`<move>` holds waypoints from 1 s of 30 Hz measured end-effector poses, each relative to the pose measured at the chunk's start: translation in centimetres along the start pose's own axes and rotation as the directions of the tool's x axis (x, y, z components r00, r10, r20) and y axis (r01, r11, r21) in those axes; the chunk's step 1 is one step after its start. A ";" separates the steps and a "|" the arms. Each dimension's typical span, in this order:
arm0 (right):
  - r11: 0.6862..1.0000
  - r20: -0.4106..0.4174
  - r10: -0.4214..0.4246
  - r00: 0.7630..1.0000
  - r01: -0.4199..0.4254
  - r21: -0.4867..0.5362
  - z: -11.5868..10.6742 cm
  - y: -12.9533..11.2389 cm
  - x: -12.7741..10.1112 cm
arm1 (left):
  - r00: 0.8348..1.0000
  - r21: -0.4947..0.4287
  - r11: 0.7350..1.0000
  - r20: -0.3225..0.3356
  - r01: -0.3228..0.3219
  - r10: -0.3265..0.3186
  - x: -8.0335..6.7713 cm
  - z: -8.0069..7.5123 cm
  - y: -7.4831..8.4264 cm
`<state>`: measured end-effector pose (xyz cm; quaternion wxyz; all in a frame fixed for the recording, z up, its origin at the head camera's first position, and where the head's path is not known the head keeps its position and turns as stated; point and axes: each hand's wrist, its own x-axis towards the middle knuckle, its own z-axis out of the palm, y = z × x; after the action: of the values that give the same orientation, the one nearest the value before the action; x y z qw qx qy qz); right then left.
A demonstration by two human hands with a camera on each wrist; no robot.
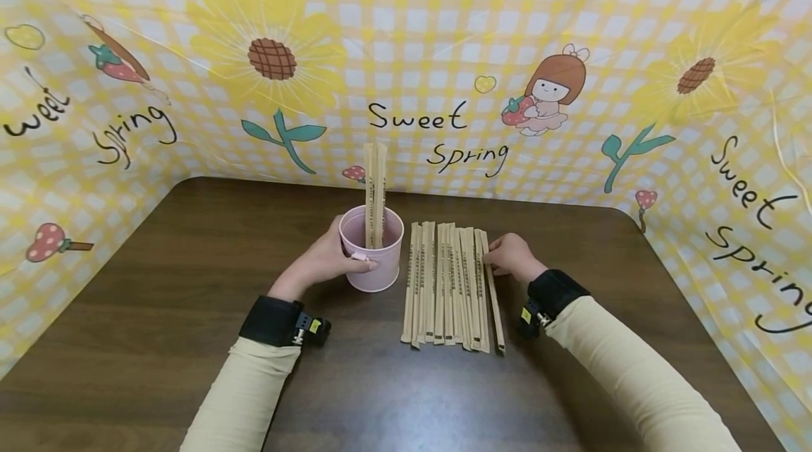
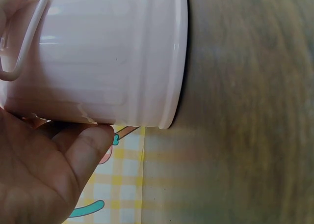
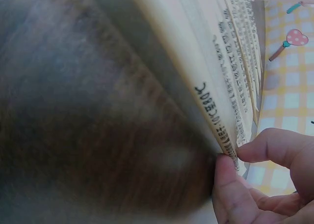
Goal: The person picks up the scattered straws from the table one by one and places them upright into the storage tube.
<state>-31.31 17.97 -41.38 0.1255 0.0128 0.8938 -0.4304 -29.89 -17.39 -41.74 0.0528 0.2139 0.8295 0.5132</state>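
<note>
In the head view my left hand holds a small pink bucket, its thumb across the front near the handle fitting. The left wrist view shows the bucket wall upright on the table, with fingers curled against its side. Several slim paper-wrapped sticks stand in the bucket and rise above its rim. To its right, more wrapped sticks lie side by side. My right hand pinches the upper end of the rightmost paper-wrapped stick between thumb and finger; its printed wrapper shows in the right wrist view.
Everything stands on a dark brown wooden table. A yellow checked cloth with flowers and lettering hangs behind and along both sides. Each wrist wears a black strap with a small camera, like the left wrist camera.
</note>
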 end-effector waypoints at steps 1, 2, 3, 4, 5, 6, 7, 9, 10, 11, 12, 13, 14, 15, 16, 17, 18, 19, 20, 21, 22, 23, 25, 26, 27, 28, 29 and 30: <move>1.000 0.008 0.005 1.000 -0.005 0.012 -0.1 0.0 0.0 | 1.000 -0.002 1.000 -0.001 0.005 -0.005 0.0 0.0 0.0; 1.000 0.016 0.012 1.000 -0.012 0.025 -0.2 0.1 0.0 | 1.000 -0.005 1.000 -0.002 0.008 -0.008 0.0 0.0 0.1; 0.999 0.021 0.021 1.000 -0.021 0.036 -0.3 0.1 0.0 | 1.000 -0.005 1.000 -0.002 0.007 -0.007 0.0 0.1 0.0; 0.998 0.023 0.029 0.999 -0.030 0.046 -0.4 0.1 0.0 | 1.000 -0.008 1.000 -0.001 0.002 -0.002 0.0 0.1 0.0; 0.998 0.026 0.038 0.999 -0.039 0.053 -0.5 0.1 0.0 | 1.000 -0.010 1.000 -0.001 0.004 -0.004 0.0 0.1 0.0; 0.997 0.030 0.046 0.999 -0.047 0.060 -0.7 0.2 0.1 | 1.000 -0.011 1.000 -0.002 0.009 -0.009 0.0 0.1 0.0; 0.996 0.032 0.052 0.998 -0.055 0.069 -0.8 0.2 0.1 | 1.000 -0.012 1.000 -0.001 0.009 -0.009 0.0 0.1 0.0; 0.994 0.031 0.065 0.997 -0.067 0.083 -1.0 0.3 0.2 | 1.000 -0.010 1.000 -0.002 0.014 -0.014 0.0 0.1 0.0; 0.993 0.032 0.069 0.997 -0.072 0.088 -1.2 0.3 0.3 | 1.000 -0.008 1.000 -0.002 0.022 -0.022 0.0 0.1 0.1; 0.993 0.034 0.072 0.997 -0.075 0.091 -1.3 0.3 0.3 | 1.000 -0.007 0.999 -0.004 0.031 -0.031 0.0 0.0 0.1; 0.992 0.034 0.077 0.996 -0.080 0.099 -1.5 0.3 0.3 | 0.999 -0.005 0.999 -0.005 0.034 -0.034 0.0 0.0 0.1; 0.991 0.033 0.081 0.996 -0.084 0.104 -1.7 0.2 0.4 | 0.999 -0.003 0.999 -0.006 0.038 -0.038 -0.1 0.0 0.2; 0.990 0.032 0.084 0.996 -0.087 0.109 -1.9 0.1 0.4 | 0.999 -0.002 0.999 -0.005 0.037 -0.037 -0.1 0.0 0.2; 0.989 0.034 0.084 0.996 -0.087 0.118 -2.1 0.0 0.4 | 0.999 -0.003 0.999 -0.003 0.032 -0.032 -0.1 0.0 0.1; 0.989 0.036 0.079 0.996 -0.083 0.126 -2.3 -0.1 0.4 | 1.000 -0.004 1.000 -0.003 0.028 -0.028 0.0 0.0 0.2; 0.988 0.036 0.071 0.997 -0.075 0.135 -2.5 -0.3 0.3 | 1.000 -0.005 1.000 -0.003 0.023 -0.023 0.0 0.0 0.2; 0.987 0.037 0.063 0.997 -0.067 0.143 -2.7 -0.4 0.3 | 1.000 -0.006 1.000 -0.001 0.015 -0.015 0.0 0.0 0.1; 0.987 0.039 0.050 0.998 -0.055 0.153 -2.9 -0.6 0.2 | 1.000 -0.007 1.000 -0.002 0.013 -0.013 0.0 0.0 0.2; 0.986 0.037 0.037 0.999 -0.043 0.161 -3.1 -0.8 0.2 | 1.000 -0.005 1.000 -0.002 0.010 -0.010 0.0 0.0 0.1; 0.985 0.034 0.027 0.999 -0.032 0.171 -3.3 -1.0 0.1 | 1.000 -0.002 1.000 -0.003 0.009 -0.009 0.0 0.0 0.1; 0.985 0.028 0.016 0.999 -0.021 0.173 -3.5 -1.2 0.0 | 1.000 0.000 1.000 -0.004 0.010 -0.010 0.0 0.0 0.2; 0.984 0.019 0.004 1.000 -0.007 0.177 -3.6 -1.5 0.0 | 1.000 0.001 1.000 -0.003 0.006 -0.006 0.0 0.0 0.1; 0.982 0.003 -0.021 1.000 0.020 0.186 -3.8 -2.2 -0.2 | 1.000 0.003 1.000 -0.005 0.010 -0.010 -0.1 0.1 0.1; 0.981 -0.005 -0.033 0.999 0.034 0.190 -4.0 -2.6 -0.2 | 1.000 0.003 1.000 -0.005 0.010 -0.010 -0.1 0.1 0.1; 0.978 -0.011 -0.045 0.999 0.046 0.202 -4.1 -3.0 -0.3 | 1.000 0.001 1.000 -0.005 0.011 -0.011 -0.1 0.1 0.1; 0.976 -0.016 -0.060 0.998 0.062 0.207 -4.2 -3.5 -0.3 | 1.000 0.000 1.000 -0.005 0.011 -0.011 -0.1 0.1 0.1; 0.973 -0.019 -0.072 0.997 0.075 0.217 -4.4 -4.0 -0.4 | 1.000 0.000 1.000 -0.005 0.010 -0.010 -0.1 0.1 0.1; 0.971 -0.022 -0.085 0.996 0.088 0.221 -4.5 -4.5 -0.4 | 1.000 0.004 1.000 -0.006 0.007 -0.007 -0.1 0.1 0.1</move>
<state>-32.46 18.65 -35.19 0.0988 -0.0093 0.8406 -0.5325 -29.73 -17.34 -41.67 0.0516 0.2095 0.8313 0.5122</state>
